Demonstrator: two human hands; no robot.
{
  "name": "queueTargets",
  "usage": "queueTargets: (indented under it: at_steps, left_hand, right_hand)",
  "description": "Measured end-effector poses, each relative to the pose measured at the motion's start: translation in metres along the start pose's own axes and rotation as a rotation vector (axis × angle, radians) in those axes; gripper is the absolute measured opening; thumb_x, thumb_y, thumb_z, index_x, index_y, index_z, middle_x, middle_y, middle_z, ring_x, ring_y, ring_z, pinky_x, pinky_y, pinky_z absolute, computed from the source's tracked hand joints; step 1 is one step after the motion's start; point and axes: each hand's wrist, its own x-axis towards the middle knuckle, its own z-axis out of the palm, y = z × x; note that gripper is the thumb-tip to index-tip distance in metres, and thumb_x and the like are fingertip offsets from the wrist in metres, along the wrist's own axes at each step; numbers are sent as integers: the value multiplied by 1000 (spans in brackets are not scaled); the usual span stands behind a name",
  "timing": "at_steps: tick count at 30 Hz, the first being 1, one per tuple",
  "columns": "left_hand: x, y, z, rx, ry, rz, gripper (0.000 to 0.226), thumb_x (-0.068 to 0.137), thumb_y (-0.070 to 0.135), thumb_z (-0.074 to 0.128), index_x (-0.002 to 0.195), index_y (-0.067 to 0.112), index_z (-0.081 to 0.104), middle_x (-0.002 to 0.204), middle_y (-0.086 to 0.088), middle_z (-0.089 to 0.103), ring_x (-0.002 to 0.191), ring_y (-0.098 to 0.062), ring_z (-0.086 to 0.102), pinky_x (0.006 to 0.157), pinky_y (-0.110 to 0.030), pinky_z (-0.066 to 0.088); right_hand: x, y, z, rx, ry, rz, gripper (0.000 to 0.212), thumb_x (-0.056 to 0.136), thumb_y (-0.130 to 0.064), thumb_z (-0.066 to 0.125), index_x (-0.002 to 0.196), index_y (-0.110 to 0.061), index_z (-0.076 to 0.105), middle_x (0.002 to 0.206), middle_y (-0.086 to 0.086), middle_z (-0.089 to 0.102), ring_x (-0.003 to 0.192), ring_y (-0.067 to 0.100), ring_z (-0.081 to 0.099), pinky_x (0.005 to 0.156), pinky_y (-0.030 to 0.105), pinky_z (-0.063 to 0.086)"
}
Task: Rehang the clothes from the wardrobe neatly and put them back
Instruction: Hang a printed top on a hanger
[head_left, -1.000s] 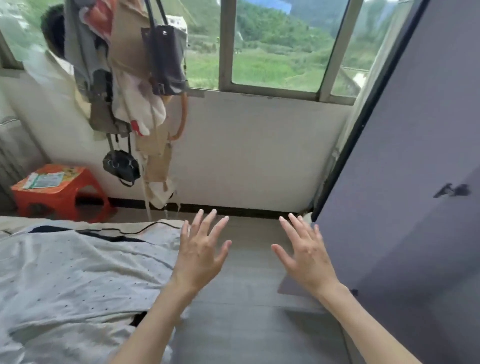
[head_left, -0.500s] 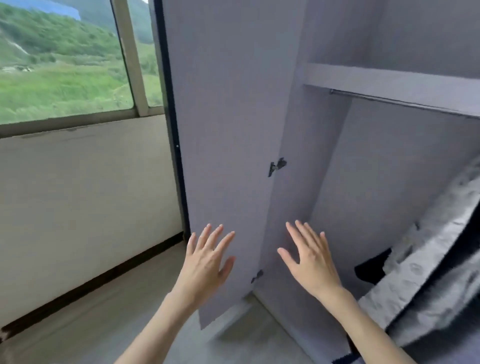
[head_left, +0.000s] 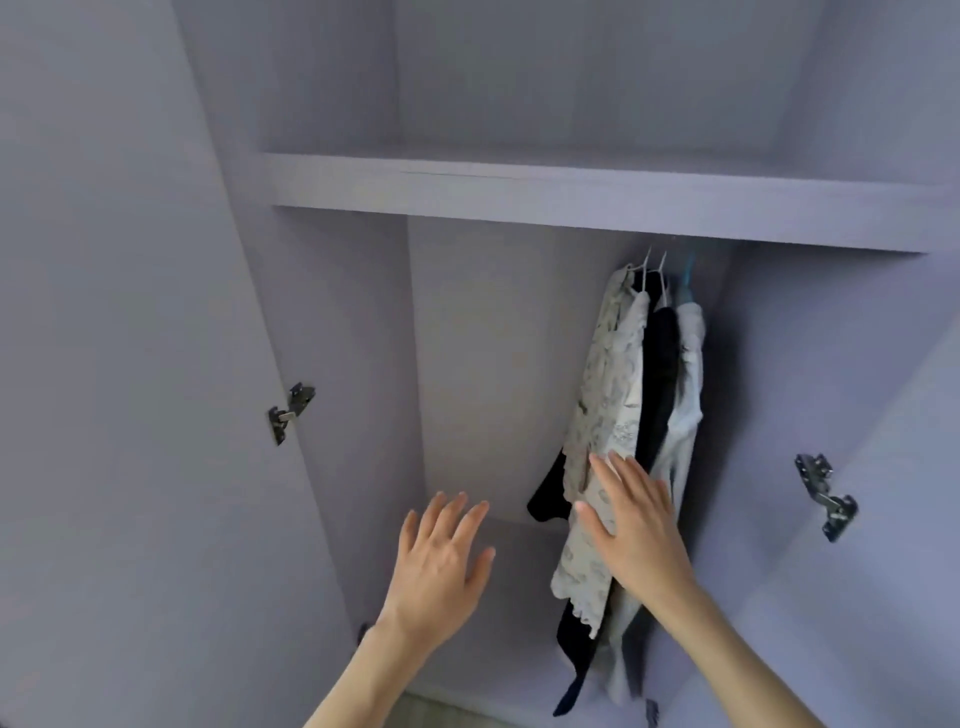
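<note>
Head view: right hand (head_left: 636, 525) (fingers straight) before patterned garment (head_left: 605, 395).

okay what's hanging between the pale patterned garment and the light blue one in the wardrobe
In the head view, a dark navy garment on a white hanger hangs between the pale patterned garment and the light blue-white garment.

2 hands in view: left hand (head_left: 439, 564) & right hand (head_left: 636, 525). 3 garments on hangers: 1 pale patterned garment (head_left: 605, 395), 1 dark garment (head_left: 661, 374), 1 light grey-blue garment (head_left: 687, 384). hanger hooks: 2 white hooks (head_left: 655, 267), 1 blue hook (head_left: 687, 273), so 3 total. 1 shelf (head_left: 519, 195) across the wardrobe. 2 open doors, 1 each side. metal hinges: 1 on the left hinge (head_left: 291, 412), 1 on the right hinge (head_left: 826, 496).
</note>
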Motion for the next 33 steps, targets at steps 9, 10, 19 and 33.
queueTargets:
  at_steps: [9, 10, 19, 33]
  left_hand:
    - [165, 62, 24, -112, 49, 166, 45, 98, 33, 36, 141, 19, 35, 145, -2, 35, 139, -24, 22, 111, -42, 19]
    - [182, 70, 26, -145, 73, 179, 43, 98, 29, 38, 140, 17, 37, 144, -2, 37, 138, -23, 24, 110, -39, 19]
    - [303, 129, 35, -476, 161, 112, 38, 98, 22, 39, 134, 12, 45, 131, -5, 51, 121, -21, 45, 102, -35, 37]
    - [377, 161, 68, -619, 160, -47, 32, 92, 9, 48, 123, 6, 54, 108, -8, 54, 106, -21, 45, 82, -16, 32]
  right_hand:
    - [103, 92, -24, 7, 220, 105, 45, 96, -25, 46, 140, -12, 40, 146, 11, 37, 139, 27, 28, 113, 47, 14]
    - [113, 102, -26, 13, 232, 118, 46, 96, -23, 48, 139, -12, 41, 145, 12, 38, 138, 28, 28, 113, 47, 15]
    - [212, 154, -24, 49, 271, 81, 57, 94, -30, 51, 142, -6, 33, 152, 13, 25, 141, 26, 22, 110, 26, 18]
    - [224, 180, 9, 161, 222, -5, 62, 91, -53, 3, 143, -19, 2, 151, -16, -17, 140, 0, -17, 113, 18, 3]
